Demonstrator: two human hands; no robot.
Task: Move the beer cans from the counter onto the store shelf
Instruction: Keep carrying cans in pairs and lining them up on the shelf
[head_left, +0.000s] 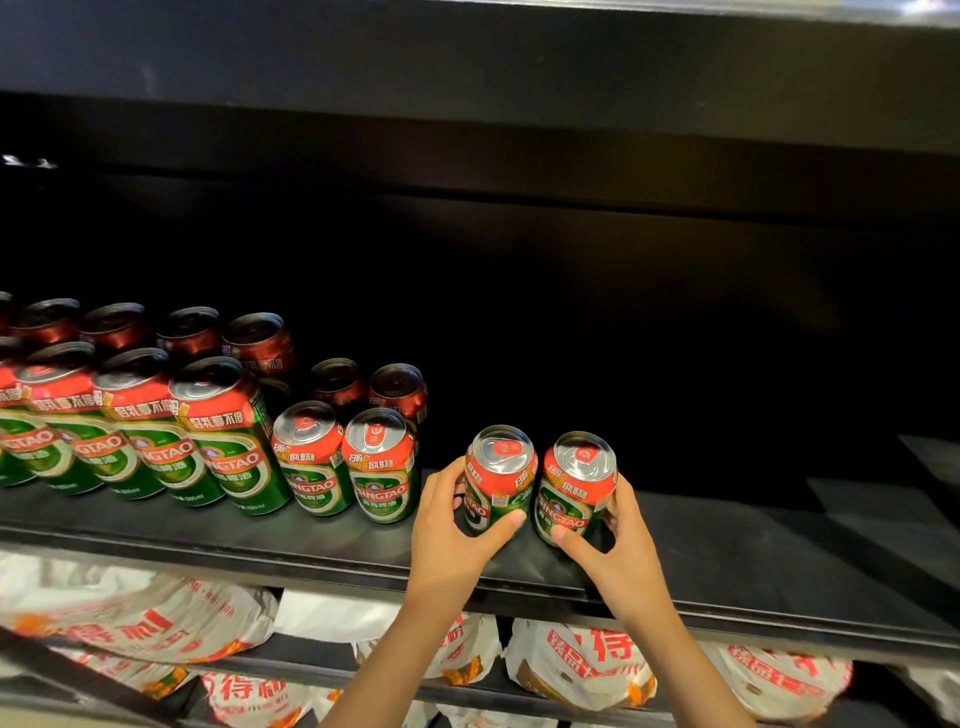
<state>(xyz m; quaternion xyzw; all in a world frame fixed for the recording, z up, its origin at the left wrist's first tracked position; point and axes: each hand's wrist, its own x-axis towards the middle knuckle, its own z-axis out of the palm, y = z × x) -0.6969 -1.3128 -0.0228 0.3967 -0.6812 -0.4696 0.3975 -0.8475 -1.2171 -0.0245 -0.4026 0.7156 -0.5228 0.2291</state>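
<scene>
— What's behind it all?
— A black back panel (623, 291), deep in shadow — light only catches the upper shelf's underside (467, 47).
— And lower down?
— White printed bags (576, 670) on the lower tier.

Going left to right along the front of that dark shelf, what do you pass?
Tall green cans → two short green cans → can in left hand → can in right hand → bare shelf.
</scene>
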